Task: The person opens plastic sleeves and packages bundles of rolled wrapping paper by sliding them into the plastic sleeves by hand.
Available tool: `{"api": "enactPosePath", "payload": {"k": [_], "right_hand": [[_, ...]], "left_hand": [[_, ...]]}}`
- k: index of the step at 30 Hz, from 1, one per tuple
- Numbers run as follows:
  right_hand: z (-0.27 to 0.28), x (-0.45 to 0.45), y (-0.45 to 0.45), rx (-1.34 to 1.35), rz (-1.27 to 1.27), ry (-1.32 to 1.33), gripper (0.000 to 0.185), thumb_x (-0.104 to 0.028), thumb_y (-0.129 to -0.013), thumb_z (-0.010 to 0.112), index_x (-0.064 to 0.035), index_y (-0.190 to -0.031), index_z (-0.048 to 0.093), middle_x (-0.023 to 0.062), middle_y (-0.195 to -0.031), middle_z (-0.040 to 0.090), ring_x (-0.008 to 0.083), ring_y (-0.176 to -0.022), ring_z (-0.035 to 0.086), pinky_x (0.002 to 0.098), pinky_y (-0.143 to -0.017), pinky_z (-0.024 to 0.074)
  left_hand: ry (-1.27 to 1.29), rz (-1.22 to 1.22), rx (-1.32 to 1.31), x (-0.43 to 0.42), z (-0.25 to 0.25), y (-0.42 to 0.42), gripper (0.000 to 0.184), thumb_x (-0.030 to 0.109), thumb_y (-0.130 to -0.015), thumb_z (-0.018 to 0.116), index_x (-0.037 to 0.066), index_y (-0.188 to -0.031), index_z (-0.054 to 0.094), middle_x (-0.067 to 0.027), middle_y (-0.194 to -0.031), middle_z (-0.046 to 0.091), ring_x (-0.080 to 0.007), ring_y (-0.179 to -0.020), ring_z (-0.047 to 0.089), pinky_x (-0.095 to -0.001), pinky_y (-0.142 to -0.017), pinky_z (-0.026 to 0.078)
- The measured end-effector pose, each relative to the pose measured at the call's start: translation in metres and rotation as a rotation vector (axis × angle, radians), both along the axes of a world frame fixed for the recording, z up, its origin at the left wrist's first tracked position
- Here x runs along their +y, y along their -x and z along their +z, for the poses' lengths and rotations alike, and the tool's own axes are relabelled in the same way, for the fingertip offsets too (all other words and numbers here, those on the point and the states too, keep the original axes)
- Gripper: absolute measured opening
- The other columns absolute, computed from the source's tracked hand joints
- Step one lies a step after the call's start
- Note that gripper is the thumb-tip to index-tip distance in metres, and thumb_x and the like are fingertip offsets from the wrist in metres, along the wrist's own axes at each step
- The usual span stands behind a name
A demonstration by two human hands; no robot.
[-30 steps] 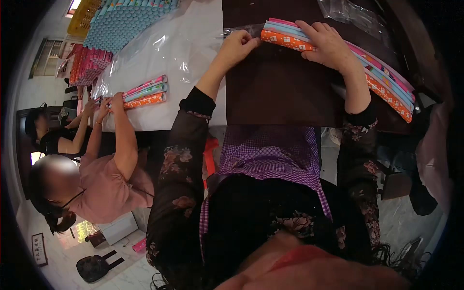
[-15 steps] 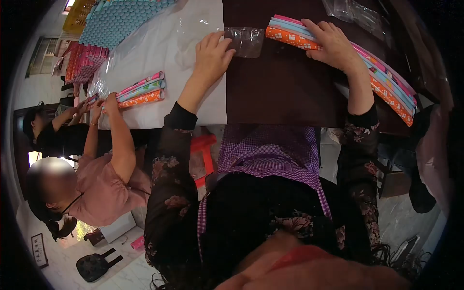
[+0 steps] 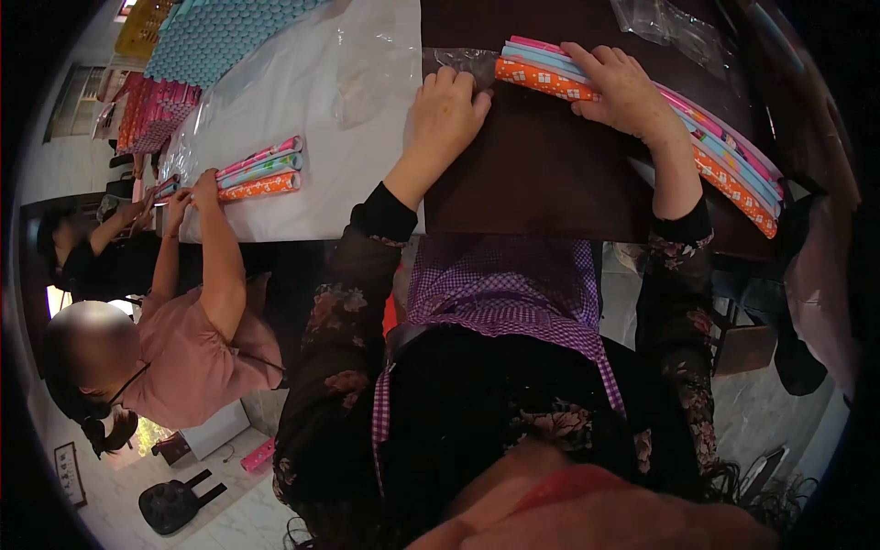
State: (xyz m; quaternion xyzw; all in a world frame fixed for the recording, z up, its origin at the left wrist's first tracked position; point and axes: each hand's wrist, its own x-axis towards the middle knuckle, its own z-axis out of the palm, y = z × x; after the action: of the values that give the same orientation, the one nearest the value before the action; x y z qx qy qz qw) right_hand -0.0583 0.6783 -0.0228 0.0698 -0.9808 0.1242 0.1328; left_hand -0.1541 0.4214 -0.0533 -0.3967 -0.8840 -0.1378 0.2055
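My left hand is on the clear plastic film at the left end of the rolls, fingers curled onto it and thumb toward the rolls. Whatever lies under the fingers is hidden. My right hand is wrapped over a bundle of patterned rolls, pink, light blue and orange with white gift shapes. The bundle runs beneath this hand and out on its right side, down toward the table's right end.
Clear plastic packaging lies at the back. On the white sheet, a co-worker handles similar rolls; another person is beyond. Stacked blue rolls and pink rolls stand back left.
My left hand moved left onto the white sheet, then back right to the plastic film beside the rolls. My right hand has stayed on the bundle.
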Motion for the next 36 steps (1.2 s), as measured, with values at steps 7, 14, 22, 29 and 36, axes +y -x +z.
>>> {"api": "enactPosePath", "payload": {"k": [7,14,22,29,36], "right_hand": [[-0.001,0.0,-0.001,0.007,-0.02,-0.005,0.076,-0.024,-0.072,0.077,-0.0164,-0.14,0.042,0.0127,-0.109,0.059,0.0299,-0.105,0.055,0.0404,-0.097,0.0443],[-0.009,0.01,0.005,0.025,-0.026,-0.02,0.076,-0.025,-0.073,0.076,-0.0178,-0.14,0.042,0.0127,-0.11,0.059,0.0302,-0.106,0.055,0.0406,-0.096,0.0446],[-0.009,0.011,0.004,0.043,-0.028,-0.031,0.075,-0.025,-0.073,0.076,-0.0182,-0.139,0.042,0.0129,-0.109,0.058,0.0302,-0.105,0.055,0.0406,-0.097,0.0437],[-0.008,0.012,0.005,0.069,-0.018,0.004,0.074,-0.025,-0.073,0.077,-0.0188,-0.139,0.043,0.0118,-0.107,0.059,0.0299,-0.103,0.056,0.0413,-0.095,0.0448],[-0.001,0.004,0.001,0.047,-0.011,0.033,0.074,-0.025,-0.072,0.076,-0.0188,-0.138,0.045,0.0102,-0.105,0.059,0.0285,-0.103,0.056,0.0408,-0.095,0.0457]], "left_hand": [[-0.041,0.022,-0.1,0.001,0.007,-0.002,0.031,0.034,-0.082,0.068,0.003,-0.082,0.067,-0.014,-0.086,0.061,-0.0322,-0.084,0.058,-0.0427,-0.073,0.049],[0.054,0.046,-0.09,0.006,0.014,0.0,0.032,0.033,-0.084,0.067,0.001,-0.081,0.066,-0.0159,-0.084,0.064,-0.0356,-0.08,0.061,-0.0439,-0.07,0.05],[-0.04,0.087,-0.253,0.01,-0.001,0.016,0.023,0.022,-0.084,0.061,0.0,-0.084,0.065,-0.0179,-0.088,0.067,-0.0364,-0.084,0.064,-0.0442,-0.073,0.05],[-0.094,0.114,-0.608,0.002,0.012,0.033,0.026,0.023,-0.084,0.06,-0.001,-0.091,0.066,-0.0179,-0.086,0.068,-0.0318,-0.081,0.065,-0.0376,-0.074,0.051],[0.016,0.072,-0.661,0.006,0.02,0.034,0.025,0.018,-0.084,0.059,-0.001,-0.099,0.065,-0.0168,-0.09,0.068,-0.0263,-0.083,0.065,-0.036,-0.074,0.05]]}}
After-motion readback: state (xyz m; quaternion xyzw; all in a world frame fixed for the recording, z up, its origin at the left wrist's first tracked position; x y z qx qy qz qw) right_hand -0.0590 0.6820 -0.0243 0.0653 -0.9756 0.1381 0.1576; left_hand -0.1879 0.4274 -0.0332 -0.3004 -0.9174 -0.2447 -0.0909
